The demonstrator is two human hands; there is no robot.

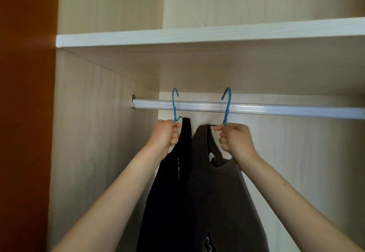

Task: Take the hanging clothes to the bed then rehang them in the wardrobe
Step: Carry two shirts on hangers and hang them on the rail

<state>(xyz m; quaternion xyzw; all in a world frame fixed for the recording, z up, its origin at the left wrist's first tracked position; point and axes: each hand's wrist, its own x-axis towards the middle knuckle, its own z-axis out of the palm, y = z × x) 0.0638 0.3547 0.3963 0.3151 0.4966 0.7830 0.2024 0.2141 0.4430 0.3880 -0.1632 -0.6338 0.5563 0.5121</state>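
Gripping blue hanger (pixel 174 103) neck in left hand (pixel 166 133), black top (pixel 169 192) below; gripping second blue hanger (pixel 227 103) in right hand (pixel 235 139), brown top (pixel 217 202) below, centre frame. Cannot tell whether hooked over rail (pixel 276 109). Could miss or snag; might shed tops if tilted.

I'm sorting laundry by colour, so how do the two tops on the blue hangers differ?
The black sleeveless top is turned nearly edge-on; the brown sleeveless top faces the camera, neckline open. The left hand grips the black top's blue wire hanger; the right hand grips the brown top's blue wire hanger. Both are sleeveless.
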